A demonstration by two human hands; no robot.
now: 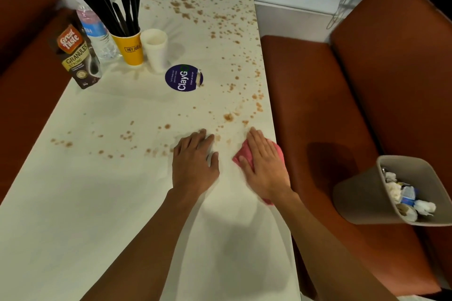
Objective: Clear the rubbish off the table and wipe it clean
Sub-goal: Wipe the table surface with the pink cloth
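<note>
A white table [102,193] is speckled with brown coffee spots [228,117] across its far half and along a band in the middle. My right hand [263,166] lies flat on a pink cloth [245,154] near the table's right edge, pressing it to the surface. My left hand [194,161] rests palm down on the table just to the left, fingers apart, holding nothing. A beige bin [362,200] with crumpled tissues and wrappers stands on the seat to the right.
At the far left stand a coffee granules pouch [78,56], a water bottle [97,32], a yellow cup of black straws [129,46] and a white foam cup [155,49]. A round blue sticker [183,77] lies mid-table. Brown bench seats [318,105] flank both sides.
</note>
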